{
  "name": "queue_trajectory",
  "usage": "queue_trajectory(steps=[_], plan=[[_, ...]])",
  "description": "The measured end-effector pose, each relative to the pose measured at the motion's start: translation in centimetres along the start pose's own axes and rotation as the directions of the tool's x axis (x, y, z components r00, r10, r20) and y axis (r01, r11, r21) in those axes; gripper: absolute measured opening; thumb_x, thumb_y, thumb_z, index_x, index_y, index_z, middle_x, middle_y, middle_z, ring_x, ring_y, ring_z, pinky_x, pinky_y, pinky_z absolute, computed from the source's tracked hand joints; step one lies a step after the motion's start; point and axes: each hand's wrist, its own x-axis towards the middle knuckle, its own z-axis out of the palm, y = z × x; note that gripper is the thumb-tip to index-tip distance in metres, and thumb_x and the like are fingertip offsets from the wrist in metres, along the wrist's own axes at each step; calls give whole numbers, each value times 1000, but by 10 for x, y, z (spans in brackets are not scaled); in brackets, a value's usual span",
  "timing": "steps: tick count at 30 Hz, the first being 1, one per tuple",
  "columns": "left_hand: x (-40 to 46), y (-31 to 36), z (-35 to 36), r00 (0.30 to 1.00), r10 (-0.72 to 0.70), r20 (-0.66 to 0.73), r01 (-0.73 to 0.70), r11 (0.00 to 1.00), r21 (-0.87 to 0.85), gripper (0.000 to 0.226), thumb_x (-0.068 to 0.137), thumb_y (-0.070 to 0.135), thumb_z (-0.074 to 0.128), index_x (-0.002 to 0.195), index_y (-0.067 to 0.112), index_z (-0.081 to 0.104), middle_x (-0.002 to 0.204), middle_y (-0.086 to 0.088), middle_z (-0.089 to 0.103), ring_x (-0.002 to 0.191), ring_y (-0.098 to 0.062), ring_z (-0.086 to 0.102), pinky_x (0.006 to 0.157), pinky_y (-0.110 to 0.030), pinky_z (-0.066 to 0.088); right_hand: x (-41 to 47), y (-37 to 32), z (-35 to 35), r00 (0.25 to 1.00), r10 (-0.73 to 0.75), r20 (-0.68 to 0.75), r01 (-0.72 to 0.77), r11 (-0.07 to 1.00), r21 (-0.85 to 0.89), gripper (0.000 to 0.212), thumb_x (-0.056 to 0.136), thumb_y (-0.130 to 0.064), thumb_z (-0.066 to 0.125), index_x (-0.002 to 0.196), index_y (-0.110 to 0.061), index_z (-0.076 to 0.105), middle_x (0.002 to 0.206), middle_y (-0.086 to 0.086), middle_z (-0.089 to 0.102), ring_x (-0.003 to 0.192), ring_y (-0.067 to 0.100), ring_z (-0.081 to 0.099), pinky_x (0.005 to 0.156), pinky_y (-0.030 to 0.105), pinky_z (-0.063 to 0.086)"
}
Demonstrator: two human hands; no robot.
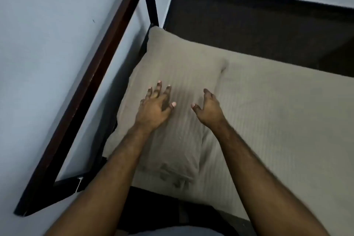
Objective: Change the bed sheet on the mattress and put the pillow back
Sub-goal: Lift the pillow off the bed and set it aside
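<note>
Wall (47, 34) fills 9 to 12 o'clock, pale, bed pushed into the corner. Bed frame (90, 90) dark wood, headboard rail running diagonally from 7 up to 12 o'clock, second dark panel along the far side at 1–2 o'clock. Mattress (277, 120) takes the centre out to 3 o'clock, already covered by a beige striped bed sheet (287, 149) lying flat with few wrinkles, so the sheet change looks done. Pillow (178, 86) in a matching case sits at the head end, long side against the headboard rail, resting on the sheet, which is where it belongs. Left hand (155, 109) at centre, palm down, fingers spread, over the pillow top; touching or just above, can't tell. Right hand (207, 110) just beside it toward 3 o'clock, fingers loosely curved, thumb apart, holding nothing, near the pillow's inner edge. Likely a final pat or square-up of the pillow; task reads as near complete. Slight crumple at the pillow's near end, around 6 o'clock.
</note>
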Motion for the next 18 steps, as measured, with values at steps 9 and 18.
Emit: queue_trajectory(steps=[9, 18], plan=[[66, -98, 100, 916, -354, 187, 333, 933, 134, 131, 53, 97, 57, 150, 57, -22, 159, 13, -40, 152, -36, -25, 111, -78, 2, 78, 53, 114, 939, 342, 31, -331, 878, 345, 116, 79, -64, 74, 162, -19, 4, 166, 17, 15, 151, 42, 19, 122, 56, 19], [108, -135, 138, 881, -386, 274, 349, 921, 175, 134, 48, 101, 54, 146, 59, -27, 155, 13, -46, 150, -36, -29, 110, -79, -3, 126, 93, 183, 834, 546, 83, -491, 664, 564, 163, 26, -89, 81, 156, -37, -2, 163, 6, 26, 149, 27, 31, 118, 47, 36]])
